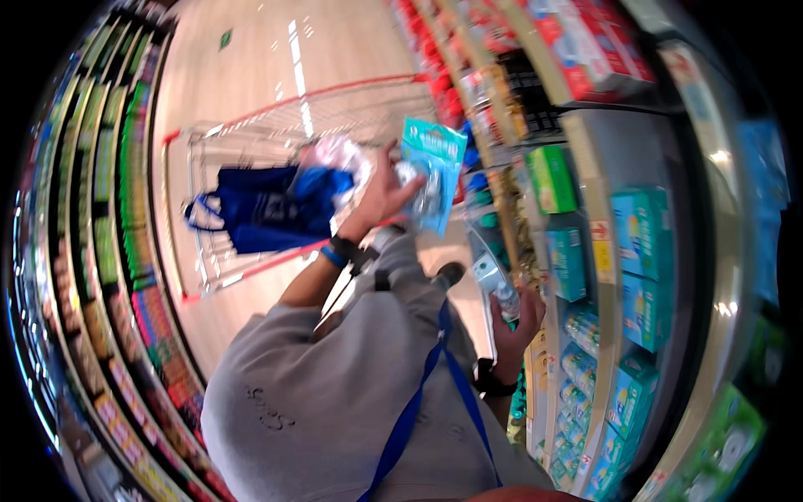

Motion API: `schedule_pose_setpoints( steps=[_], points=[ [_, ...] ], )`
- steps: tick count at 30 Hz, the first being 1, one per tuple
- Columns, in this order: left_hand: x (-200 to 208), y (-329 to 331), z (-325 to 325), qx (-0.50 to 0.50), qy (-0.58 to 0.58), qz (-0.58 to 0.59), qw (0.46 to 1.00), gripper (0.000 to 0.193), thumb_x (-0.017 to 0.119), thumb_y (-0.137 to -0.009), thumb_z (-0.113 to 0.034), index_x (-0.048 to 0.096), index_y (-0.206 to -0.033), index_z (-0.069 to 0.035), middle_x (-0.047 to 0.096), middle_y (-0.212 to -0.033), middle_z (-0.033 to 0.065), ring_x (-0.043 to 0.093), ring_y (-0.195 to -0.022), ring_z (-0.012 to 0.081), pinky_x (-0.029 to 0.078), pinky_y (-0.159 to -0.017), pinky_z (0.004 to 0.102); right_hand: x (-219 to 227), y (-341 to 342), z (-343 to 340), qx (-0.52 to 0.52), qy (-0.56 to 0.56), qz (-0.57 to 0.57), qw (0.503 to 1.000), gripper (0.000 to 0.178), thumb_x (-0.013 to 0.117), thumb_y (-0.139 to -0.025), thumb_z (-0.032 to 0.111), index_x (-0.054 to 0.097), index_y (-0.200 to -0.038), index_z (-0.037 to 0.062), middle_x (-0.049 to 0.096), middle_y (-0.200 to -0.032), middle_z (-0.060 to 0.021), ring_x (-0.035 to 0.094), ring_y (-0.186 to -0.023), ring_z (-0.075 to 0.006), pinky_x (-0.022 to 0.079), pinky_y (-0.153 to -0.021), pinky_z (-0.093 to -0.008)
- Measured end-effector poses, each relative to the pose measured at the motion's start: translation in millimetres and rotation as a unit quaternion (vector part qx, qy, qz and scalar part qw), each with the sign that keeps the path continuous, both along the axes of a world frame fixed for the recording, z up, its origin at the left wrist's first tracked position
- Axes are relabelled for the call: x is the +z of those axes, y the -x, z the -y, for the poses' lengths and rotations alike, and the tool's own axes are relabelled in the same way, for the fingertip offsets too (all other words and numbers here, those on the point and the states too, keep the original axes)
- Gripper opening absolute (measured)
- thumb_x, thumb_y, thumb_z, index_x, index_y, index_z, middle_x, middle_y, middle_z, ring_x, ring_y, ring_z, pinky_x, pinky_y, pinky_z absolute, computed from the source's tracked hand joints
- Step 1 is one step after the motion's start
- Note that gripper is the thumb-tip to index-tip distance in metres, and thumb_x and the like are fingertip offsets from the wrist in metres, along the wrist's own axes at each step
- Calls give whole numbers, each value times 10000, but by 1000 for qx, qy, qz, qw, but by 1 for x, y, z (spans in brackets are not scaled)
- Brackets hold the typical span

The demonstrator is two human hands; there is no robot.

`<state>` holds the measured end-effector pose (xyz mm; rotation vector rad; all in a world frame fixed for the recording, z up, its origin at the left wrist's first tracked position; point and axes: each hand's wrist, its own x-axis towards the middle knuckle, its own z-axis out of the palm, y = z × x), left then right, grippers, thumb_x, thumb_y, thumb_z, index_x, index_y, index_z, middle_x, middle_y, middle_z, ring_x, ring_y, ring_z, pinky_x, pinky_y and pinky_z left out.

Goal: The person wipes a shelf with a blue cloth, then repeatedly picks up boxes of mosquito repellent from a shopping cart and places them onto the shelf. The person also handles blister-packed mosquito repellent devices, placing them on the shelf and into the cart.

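Observation:
My left hand (pixel 383 199) is over the cart, its fingers closed on the edge of a flat teal hanging packet (pixel 433 155) with a clear front. Whatever is inside the packet is blurred. Low on the right, beside the shelves, my right hand (pixel 520 325) grips a clear pack with a pale card (pixel 488 269); its contents are too blurred to name. Below my left hand, a blue bag (pixel 272 209) lies in the shopping cart (pixel 251 113), next to a pinkish-white plastic bag (pixel 335 159).
Shelves (pixel 577 259) with teal boxes (pixel 642 230), a green box (pixel 550 178) and red-and-white packs (pixel 585 50) line my right side. Another long shelf row (pixel 109 217) of colourful goods runs along the left. The wooden floor (pixel 242 50) stretches ahead beyond the cart.

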<state>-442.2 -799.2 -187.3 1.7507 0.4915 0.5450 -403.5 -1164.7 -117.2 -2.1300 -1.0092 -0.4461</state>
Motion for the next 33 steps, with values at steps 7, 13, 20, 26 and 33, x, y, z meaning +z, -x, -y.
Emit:
schedule_pose_setpoints(
  steps=[7, 13, 20, 26, 33],
  points=[
    [-213, 71, -125, 361, 296, -113, 877, 936, 899, -789, -423, 384, -1356, 116, 615, -1258, 218, 621, -1113, 255, 536, -925, 387, 15, -50, -108, 193, 90, 10, 977, 558, 912, -768, 122, 609, -1235, 89, 653, -1128, -114, 657, -987, -307, 553, -799, -418],
    [-286, 83, -204, 581, 512, -63, 630, 1235, 943, -709, -462, 97, -1481, 0, 516, -1446, 200, 546, -1287, 377, 461, -1054, 542, 1, -69, -240, 272, 164, -62, 946, 524, 876, -788, 132, 639, -1256, 113, 642, -1135, -101, 646, -1005, -304, 523, -864, -446],
    [-387, 107, -230, 519, 593, -77, 611, 1333, 911, -735, -538, -10, -1536, -1, 415, -1533, 210, 495, -1351, 384, 408, -1132, 588, -115, -77, -408, 374, 392, -129, 830, 690, 783, -802, 139, 522, -1439, 180, 615, -1143, -108, 591, -1136, -320, 401, -1038, -488],
    [-388, 165, -206, 384, 679, -99, 617, 901, 656, -942, -618, 338, -1562, -46, 396, -1560, 156, 422, -1393, 367, 371, -1135, 565, -295, -82, -572, 505, 415, -452, 606, 702, 792, -811, 38, 482, -1432, 141, 631, -1337, -148, 599, -1281, -307, 483, -1070, -413],
    [-328, 204, -208, 391, 575, 83, 714, 353, 647, -1019, -216, 530, -1325, -84, 590, -1305, 111, 597, -1182, 286, 539, -982, 424, -400, -35, -639, 523, 424, -323, 665, 634, 702, -908, 111, 492, -1504, 166, 551, -1407, -235, 534, -1298, -418, 433, -1121, -471]
  ],
)
